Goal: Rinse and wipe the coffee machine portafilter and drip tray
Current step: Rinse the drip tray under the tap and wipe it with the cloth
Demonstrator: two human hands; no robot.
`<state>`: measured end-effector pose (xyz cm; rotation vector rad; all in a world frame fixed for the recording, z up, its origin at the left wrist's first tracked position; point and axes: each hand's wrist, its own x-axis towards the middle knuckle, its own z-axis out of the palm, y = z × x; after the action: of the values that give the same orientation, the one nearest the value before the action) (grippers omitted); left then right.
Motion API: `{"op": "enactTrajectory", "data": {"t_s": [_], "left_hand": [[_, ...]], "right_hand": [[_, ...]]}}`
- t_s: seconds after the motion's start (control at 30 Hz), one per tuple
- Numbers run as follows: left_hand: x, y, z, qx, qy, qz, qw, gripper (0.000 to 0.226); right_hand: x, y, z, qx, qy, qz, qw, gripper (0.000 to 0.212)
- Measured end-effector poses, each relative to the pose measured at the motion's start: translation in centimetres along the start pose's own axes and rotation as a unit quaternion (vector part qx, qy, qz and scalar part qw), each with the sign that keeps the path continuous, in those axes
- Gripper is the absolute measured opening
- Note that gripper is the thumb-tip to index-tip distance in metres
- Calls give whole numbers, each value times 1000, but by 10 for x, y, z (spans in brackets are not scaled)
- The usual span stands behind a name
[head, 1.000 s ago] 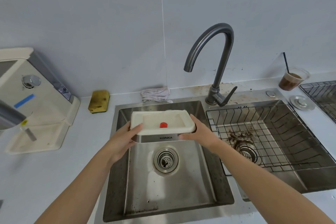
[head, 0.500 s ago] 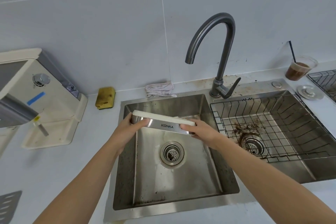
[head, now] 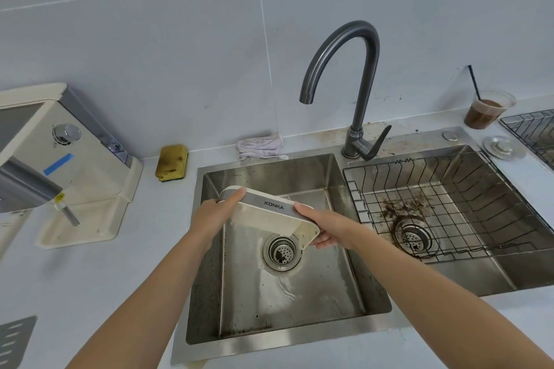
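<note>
Counter with a double sink against a tiled wall; all the action is over the left basin (head: 269, 171). Drip tray (head: 266, 214) was level with its open side up a second ago, edge-on half a second ago, and now it is tipped over so the underside faces the camera and the opening points at the basin's back wall. It's in the air above the drain (head: 281, 252), not touching the basin. Left hand (head: 209, 216) wraps the tray's left end with the thumb on the metal front strip. Right hand (head: 326, 226) clamps the right end, thumb on top, fingers behind. A wet sheet now runs across the basin floor toward the drain, so I read this as the dump step, about done. Tap (head: 359, 69) shows no water, so the rinse hasn't started. Cloth (head: 259, 145) waits at the sink's back edge for the wipe. Coffee machine (head: 75, 159) sits at the counter's left edge. Can't pick out the portafilter with confidence.
</note>
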<state>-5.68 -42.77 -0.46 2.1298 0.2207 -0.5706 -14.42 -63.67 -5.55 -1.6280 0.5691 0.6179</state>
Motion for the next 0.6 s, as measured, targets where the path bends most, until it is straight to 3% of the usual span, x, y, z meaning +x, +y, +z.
{"op": "enactTrajectory", "data": {"t_s": [0.13,0.6], "left_hand": [[2,-2,0,5,8,-22,1000,81],[6,-14,1,5,-23,-67,997,86]], "right_hand": [[-2,-2,2,-14,1,14,1000,71],[3,-9,3,-56,19,23,998,67]]}}
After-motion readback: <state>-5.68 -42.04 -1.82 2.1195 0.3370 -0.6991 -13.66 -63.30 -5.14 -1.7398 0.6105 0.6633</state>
